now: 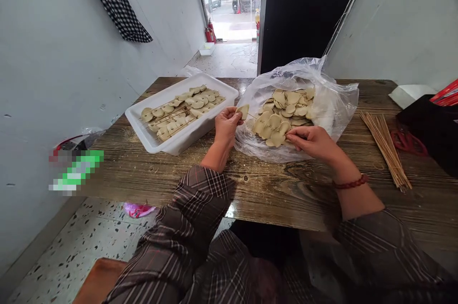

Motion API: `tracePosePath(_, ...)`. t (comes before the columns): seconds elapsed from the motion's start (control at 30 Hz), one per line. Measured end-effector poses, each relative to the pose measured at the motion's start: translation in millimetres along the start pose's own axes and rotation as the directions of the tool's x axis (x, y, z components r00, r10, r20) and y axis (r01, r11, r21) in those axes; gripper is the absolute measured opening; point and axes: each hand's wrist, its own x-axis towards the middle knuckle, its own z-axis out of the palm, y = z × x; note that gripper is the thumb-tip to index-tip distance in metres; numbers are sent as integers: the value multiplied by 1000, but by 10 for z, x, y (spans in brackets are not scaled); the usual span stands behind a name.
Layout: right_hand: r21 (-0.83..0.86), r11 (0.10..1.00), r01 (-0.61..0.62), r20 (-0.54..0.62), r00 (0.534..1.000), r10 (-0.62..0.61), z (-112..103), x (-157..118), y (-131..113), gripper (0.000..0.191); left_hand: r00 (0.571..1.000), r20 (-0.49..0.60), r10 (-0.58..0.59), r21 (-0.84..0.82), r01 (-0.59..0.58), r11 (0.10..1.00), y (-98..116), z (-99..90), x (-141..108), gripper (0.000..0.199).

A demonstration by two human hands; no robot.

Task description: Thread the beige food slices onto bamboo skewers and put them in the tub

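Between the thumb and fingers of my left hand [227, 125] is a pale beige slice [243, 111], held beside the white tray. My right hand [311, 141] is pinched at the front edge of a pile of similar slices [290, 103], with a thin skewer between its fingertips; several slices seem to be threaded on that skewer, which points toward my left hand. The pile lies in an open clear plastic bag [332, 103]. In the white tray [143, 139] at the left lie rows of slices on skewers [179, 112].
Bare wooden skewers [386, 151] lie at the right, beside red scissors [409, 142] and a black holder [429, 127]. All stand on a dark wooden table [265, 194]. A pixelated patch covers the table's left edge.
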Motion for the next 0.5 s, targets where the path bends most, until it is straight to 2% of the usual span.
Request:
tracePosePath(0.27, -27, 999, -21, 6, 1000, 21, 20, 9, 10, 32, 999, 10, 48, 8, -48, 999, -1, 6, -12, 16)
tracePosePath(0.5, -34, 999, -22, 24, 999, 23, 25, 16, 49, 30, 994, 20, 104, 87, -105, 991, 3, 12, -21, 14)
